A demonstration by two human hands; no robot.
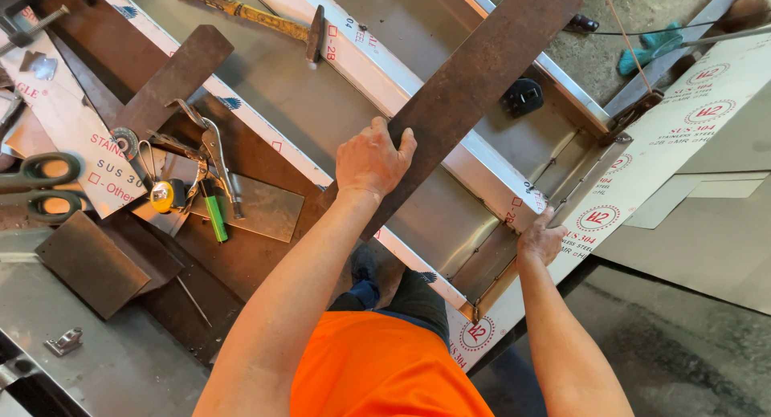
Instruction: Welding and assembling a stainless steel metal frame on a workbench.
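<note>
Scissors point(36, 184) with dark green handles lie at the far left of my view, one pair, on a film-covered sheet. Right of them I count one yellow tape measure point(163, 195), one green marker point(214, 218) and one set of locking pliers point(215, 156), all bunched close together on the bench. One hammer point(249, 16) with a yellow handle lies further up, inside the long stainless tray point(321, 104).

My left hand point(372, 160) comes next: its fingers are curled over the edge of a long rusty steel bar point(474, 80) and clamped on it near the lower end. That bar runs diagonally from the bench up across the tray toward the top right. I judge it heavy and fully stiff, with a rough surface that should not slip, though the edges look sharp; a grip by the long edges, near the middle, would balance it better than this end hold. I count one such long bar, plus two shorter rusty plates at left.

My right hand point(540, 240) rests on the tray's folded corner, fingers bent and pressed against the rim. One black object point(523, 97) sits in the tray beyond.
</note>
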